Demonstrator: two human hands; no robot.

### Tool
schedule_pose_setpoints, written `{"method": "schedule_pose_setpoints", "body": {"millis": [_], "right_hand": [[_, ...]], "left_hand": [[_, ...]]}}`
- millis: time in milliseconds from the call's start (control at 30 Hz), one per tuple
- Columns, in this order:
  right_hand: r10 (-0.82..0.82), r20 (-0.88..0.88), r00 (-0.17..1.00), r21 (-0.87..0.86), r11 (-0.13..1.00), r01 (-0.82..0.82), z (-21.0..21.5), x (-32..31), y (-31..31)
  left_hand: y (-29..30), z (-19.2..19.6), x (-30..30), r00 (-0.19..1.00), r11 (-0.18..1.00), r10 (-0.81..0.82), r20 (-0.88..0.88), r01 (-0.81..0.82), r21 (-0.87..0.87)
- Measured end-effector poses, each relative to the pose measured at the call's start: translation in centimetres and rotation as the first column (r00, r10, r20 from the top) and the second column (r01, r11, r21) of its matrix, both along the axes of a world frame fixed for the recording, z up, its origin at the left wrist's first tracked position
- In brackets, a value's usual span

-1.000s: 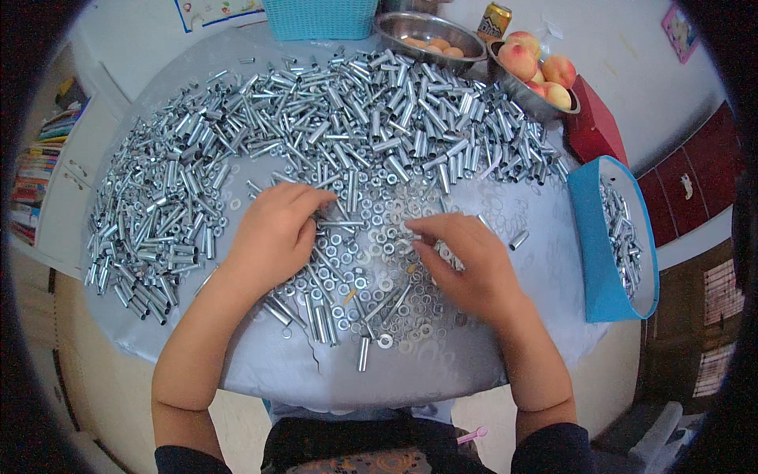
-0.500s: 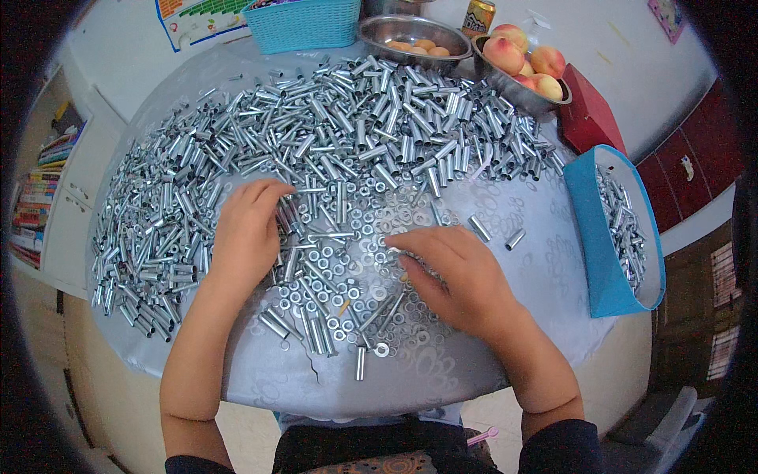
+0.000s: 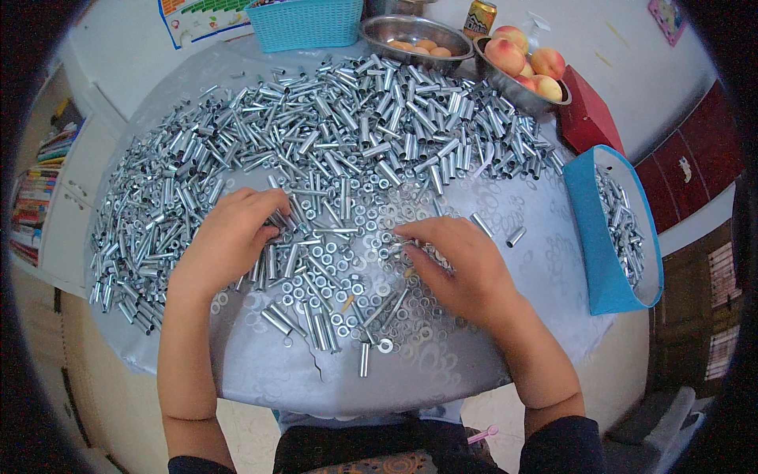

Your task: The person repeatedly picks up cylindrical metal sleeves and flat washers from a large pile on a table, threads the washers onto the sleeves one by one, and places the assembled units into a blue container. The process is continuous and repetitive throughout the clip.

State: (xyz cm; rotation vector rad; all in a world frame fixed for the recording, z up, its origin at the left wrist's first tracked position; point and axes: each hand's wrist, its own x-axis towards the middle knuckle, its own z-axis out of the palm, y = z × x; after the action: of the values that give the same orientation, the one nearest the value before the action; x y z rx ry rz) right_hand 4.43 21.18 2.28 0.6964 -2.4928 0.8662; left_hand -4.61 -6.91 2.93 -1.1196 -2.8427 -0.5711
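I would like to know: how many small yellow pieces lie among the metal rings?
2 visible: one yellow piece among the metal rings, nearer the person; the second yellow piece beside the right hand's thumb. Others may be hidden underneath.

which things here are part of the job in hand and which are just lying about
In the job, by the look of it:
- tubes, some by the left hand
- nuts
- washers, some by the right hand
- probably the blue bin, holding metal parts

Just lying about, it seems:
- basket
- eggs
- peaches
- can
- red box
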Motion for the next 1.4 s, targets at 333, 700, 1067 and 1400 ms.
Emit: {"method": "schedule_pose_setpoints", "body": {"millis": [333, 700, 1067, 1400], "right_hand": [[-0.055, 0.095, 0.994, -0.066, 0.996, 0.061, 0.3, 0.2, -0.2], [-0.045, 0.082, 0.996, -0.463, 0.883, 0.078, 0.6, 0.7, -0.4], [0.015, -0.029, 0.999, -0.388, 0.921, -0.025, 0.3, 0.7, -0.4], [0.116, -0.003, 0.993, -0.364, 0.925, -0.109, 1.3, 1.2, -0.6]], "left_hand": [[0.6, -0.8, 0.4, 0.986, 0.994, -0.025, -0.163, 0.007, -0.108], [4.9, -0.3, 4.4, 0.981, 0.900, -0.167, 0.100, 0.110, 0.422], [6.2, -1.9, 5.4, 0.922, 0.861, -0.281, 0.267, 0.120, 0.495], [6.2, -1.9, 5.2, 0.932, 0.856, -0.273, 0.239, 0.122, 0.502]]}}
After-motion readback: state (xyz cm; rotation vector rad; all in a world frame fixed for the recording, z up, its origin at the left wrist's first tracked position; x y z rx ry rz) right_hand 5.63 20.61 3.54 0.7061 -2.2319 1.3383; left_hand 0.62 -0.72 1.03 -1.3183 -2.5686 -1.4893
